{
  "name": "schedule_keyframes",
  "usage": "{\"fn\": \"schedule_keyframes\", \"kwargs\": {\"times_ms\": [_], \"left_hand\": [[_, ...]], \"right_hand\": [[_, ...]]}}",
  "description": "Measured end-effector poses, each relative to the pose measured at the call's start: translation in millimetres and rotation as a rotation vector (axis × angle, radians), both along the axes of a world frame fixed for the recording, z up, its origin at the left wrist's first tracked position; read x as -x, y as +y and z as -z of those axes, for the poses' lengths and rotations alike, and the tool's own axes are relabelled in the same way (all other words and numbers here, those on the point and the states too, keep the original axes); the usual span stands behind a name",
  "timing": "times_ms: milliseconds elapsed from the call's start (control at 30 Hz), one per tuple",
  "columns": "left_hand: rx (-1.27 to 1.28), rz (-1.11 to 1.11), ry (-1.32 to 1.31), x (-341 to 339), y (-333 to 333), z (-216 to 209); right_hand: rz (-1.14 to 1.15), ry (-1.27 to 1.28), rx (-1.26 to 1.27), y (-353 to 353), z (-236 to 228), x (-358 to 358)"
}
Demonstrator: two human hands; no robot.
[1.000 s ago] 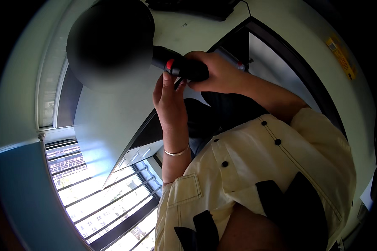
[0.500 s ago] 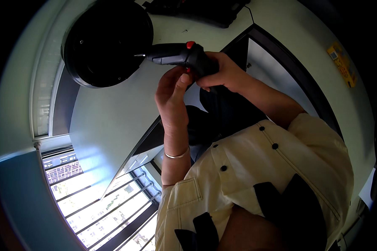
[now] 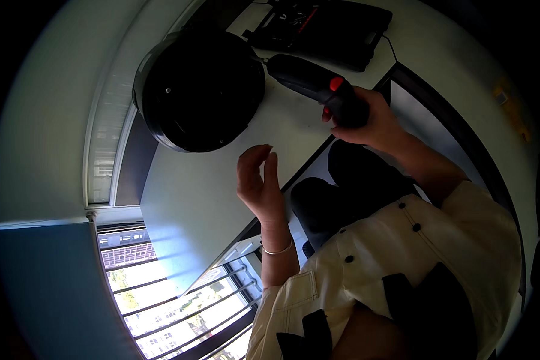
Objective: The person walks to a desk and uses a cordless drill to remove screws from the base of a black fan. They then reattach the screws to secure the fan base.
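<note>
My right hand (image 3: 375,120) grips a black cordless screwdriver (image 3: 309,81) with red buttons by its handle. The tool's bit points left, toward the edge of a large round black object (image 3: 198,108) with small screws in its dark face; whether the bit touches it I cannot tell. Below that object my left hand (image 3: 259,183), with a silver bangle at the wrist, hangs over the pale table (image 3: 192,192). Its thumb and curled fingers are apart, and nothing shows between them.
An open black tool case (image 3: 336,36) with bits lies at the table's far side. A yellow box (image 3: 511,111) sits at the right. Barred window (image 3: 162,300) at lower left; my dark-clothed knees (image 3: 342,186) are beside the table edge.
My left hand has come off the screwdriver and dropped away from it. The screwdriver, in my right hand, now points up toward the left. The whole view has shifted, showing more of the tool case.
</note>
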State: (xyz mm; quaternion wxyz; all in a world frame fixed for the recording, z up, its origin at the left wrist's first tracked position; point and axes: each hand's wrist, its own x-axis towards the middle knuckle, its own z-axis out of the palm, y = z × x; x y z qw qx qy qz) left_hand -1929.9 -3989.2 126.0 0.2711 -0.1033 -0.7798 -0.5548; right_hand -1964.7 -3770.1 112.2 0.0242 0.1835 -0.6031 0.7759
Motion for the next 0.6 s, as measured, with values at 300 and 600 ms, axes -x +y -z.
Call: {"fn": "schedule_keyframes", "kwargs": {"times_ms": [300, 600], "left_hand": [[0.251, -0.238, 0.266, 22, -21, -2], [0.396, -0.42, 0.419, 19, -30, -9]], "right_hand": [[0.05, 0.041, -0.132, 3, 10, 7], [-0.075, 0.099, -0.172, -16, -7, 15]]}}
